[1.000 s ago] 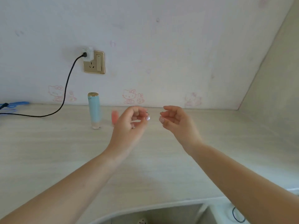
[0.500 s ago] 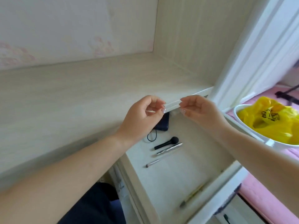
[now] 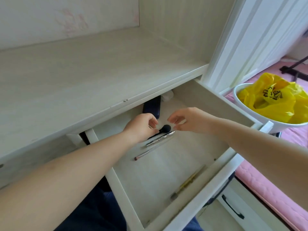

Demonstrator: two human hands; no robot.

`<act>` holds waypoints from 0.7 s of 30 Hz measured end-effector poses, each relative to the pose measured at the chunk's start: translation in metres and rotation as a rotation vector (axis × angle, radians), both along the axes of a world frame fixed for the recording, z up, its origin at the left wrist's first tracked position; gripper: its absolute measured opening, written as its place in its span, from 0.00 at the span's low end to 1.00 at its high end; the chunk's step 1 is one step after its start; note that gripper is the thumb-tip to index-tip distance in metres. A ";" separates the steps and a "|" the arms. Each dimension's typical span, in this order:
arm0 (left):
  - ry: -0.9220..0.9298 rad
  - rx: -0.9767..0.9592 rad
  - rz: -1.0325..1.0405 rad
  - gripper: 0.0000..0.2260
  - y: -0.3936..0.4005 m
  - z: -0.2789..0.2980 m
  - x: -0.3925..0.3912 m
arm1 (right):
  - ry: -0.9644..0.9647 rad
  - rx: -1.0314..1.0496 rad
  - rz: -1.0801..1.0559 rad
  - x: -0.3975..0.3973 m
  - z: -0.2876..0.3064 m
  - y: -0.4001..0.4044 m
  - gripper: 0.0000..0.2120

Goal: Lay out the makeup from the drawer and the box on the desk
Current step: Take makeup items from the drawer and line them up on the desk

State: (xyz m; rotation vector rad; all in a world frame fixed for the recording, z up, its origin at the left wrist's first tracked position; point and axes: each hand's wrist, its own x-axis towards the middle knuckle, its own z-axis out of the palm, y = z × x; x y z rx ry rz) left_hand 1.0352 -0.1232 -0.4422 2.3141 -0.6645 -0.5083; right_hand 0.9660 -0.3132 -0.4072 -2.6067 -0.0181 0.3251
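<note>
The white drawer under the desk stands pulled out. In it lie a black round-headed brush, a silver pen-shaped stick, a thin pinkish pencil, a yellowish pen near the front, and a dark navy case at the back. My left hand is low in the drawer, its thumb and curled fingers at the brush's handle, which still lies flat. My right hand hovers just right of the brush head, fingers apart and holding nothing.
A white basin with a yellow plastic bag sits right of the drawer on a pink bed cover. A lower drawer with a black handle is below. A cabinet side wall bounds the desk on the right.
The view swung from the desk's left part down to the open drawer. Both hands dropped from the desk edge into the drawer, and my left hand reached the brush.
</note>
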 end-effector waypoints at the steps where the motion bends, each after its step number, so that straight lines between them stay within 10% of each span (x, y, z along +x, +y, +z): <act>1: -0.016 0.093 -0.019 0.08 0.000 -0.004 0.000 | 0.011 -0.055 0.040 0.006 -0.005 0.001 0.14; 21: -0.416 0.724 -0.365 0.07 -0.007 -0.036 -0.007 | 0.115 -0.494 0.406 0.054 -0.065 0.009 0.09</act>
